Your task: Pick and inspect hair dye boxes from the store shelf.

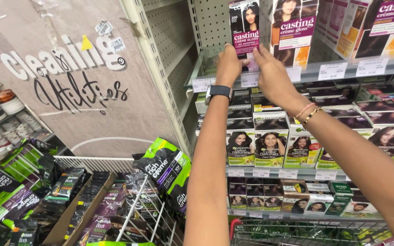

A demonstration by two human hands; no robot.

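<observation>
Dark cardboard hair-dye box (245, 27) stood at the left end of the top shelf (343, 68), beside a lighter box (293, 29). Left hand (229, 66), with a smartwatch (219, 91) on its wrist, gripped the box's lower left edge; right hand (272, 75), wearing thin bracelets (309, 112), pressed curled fingers to its lower right. Green sachets (167, 166) hung on a wire rack (147, 214) below left.

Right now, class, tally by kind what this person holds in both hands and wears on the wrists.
Dark rectangular cardboard hair-colour box, gripped by left hand and right hand: 1
Black wristwatch, left wrist: 1
Bracelets, right wrist, pink thread bracelet and gold bead bracelet: 2
Total: 4
</observation>
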